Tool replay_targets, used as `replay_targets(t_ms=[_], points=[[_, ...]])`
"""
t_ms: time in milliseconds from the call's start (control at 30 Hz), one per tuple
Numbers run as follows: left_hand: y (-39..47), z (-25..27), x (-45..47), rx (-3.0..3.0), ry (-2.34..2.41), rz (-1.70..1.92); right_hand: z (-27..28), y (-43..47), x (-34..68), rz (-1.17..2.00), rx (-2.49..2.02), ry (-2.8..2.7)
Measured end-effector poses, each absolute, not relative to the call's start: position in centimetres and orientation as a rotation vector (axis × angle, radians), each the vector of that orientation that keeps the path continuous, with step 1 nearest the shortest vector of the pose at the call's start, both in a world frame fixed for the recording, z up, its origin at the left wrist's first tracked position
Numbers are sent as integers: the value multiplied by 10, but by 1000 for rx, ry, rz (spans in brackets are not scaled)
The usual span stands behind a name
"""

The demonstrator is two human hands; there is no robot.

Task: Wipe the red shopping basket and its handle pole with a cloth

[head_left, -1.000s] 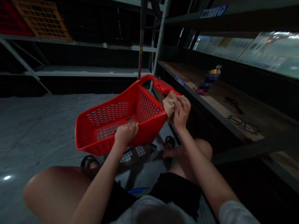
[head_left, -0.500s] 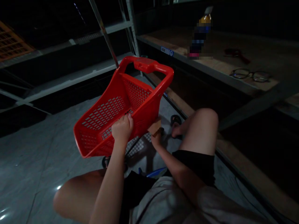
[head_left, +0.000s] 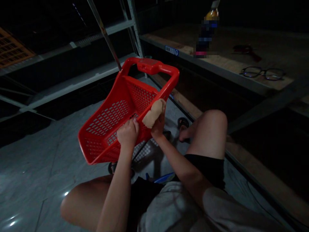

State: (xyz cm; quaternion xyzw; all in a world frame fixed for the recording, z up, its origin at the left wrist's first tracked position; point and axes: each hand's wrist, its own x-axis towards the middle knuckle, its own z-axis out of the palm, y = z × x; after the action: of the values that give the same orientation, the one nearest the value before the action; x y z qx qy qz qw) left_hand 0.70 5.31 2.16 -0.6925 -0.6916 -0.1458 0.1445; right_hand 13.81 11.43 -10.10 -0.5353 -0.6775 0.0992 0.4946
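Observation:
A red plastic shopping cart (head_left: 141,83) with a perforated basket stands before me, its handle on the far side. My left hand (head_left: 127,132) is closed over the near rim of the basket, thumb on top. In my right hand (head_left: 158,127) is a tan cloth (head_left: 154,113), crumpled and lying against the outer near side of the cart, close below the rim. The cloth and the shadow hide part of the right fingers.
To the right a wooden shelf (head_left: 256,87) holds a pixelated bottle (head_left: 206,35), eyeglasses (head_left: 263,73) and a dark red object (head_left: 246,51). Grey metal racking (head_left: 96,77) stands behind the cart, with an orange crate (head_left: 14,48) at far left. My bent knees flank the cart's near side.
My right hand has moved up along the cart's near side, bringing the cloth from low on the side to near the rim. The left hand keeps its grip.

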Motion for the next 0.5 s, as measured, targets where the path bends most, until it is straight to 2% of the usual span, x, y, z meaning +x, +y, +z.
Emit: replay_targets(t_ms=[133, 233, 333, 433, 500], points=[[54, 22, 8, -1968, -1924, -424, -147, 58, 120, 413, -1380, -1611], [54, 20, 8, -1961, -1882, -426, -159, 42, 110, 480, -1406, -1631], [53, 21, 8, -1946, -1889, -383, -128, 52, 108, 273, -1327, -1436], [50, 23, 9, -1945, -1942, -318, -65, 73, 115, 47, -1136, -1290], [48, 24, 8, -1961, -1960, -296, -27, 84, 121, 8, -1082, -1198]])
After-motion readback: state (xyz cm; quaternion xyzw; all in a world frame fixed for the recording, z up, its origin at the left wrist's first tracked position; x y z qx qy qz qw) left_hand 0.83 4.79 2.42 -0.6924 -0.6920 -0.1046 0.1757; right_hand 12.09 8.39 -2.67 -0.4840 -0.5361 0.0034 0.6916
